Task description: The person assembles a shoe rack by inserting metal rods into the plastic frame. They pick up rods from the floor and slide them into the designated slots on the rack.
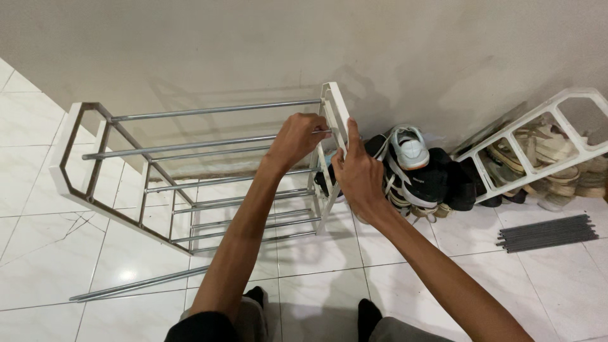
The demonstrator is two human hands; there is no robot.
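- Loose metal rod (136, 284) lies on the floor tiles (38, 278), in front of the rack.
- Shoe rack frame (190, 171): white left side panel (63, 161), chrome rods (215, 111) running across to the white right side panel (335, 120). Nothing on the rods.
- My left hand (297, 139) is closed, gripping the end of an upper rod where it meets the right panel.
- My right hand (358, 174) is closed around the right panel's edge, thumb up along it.
- Pile of shoes (418, 171) against the wall, just right of the rack.
- Spare white side panel (538, 142) leans over more shoes.
- Bundle of dark rods (548, 232) on the floor at far right.
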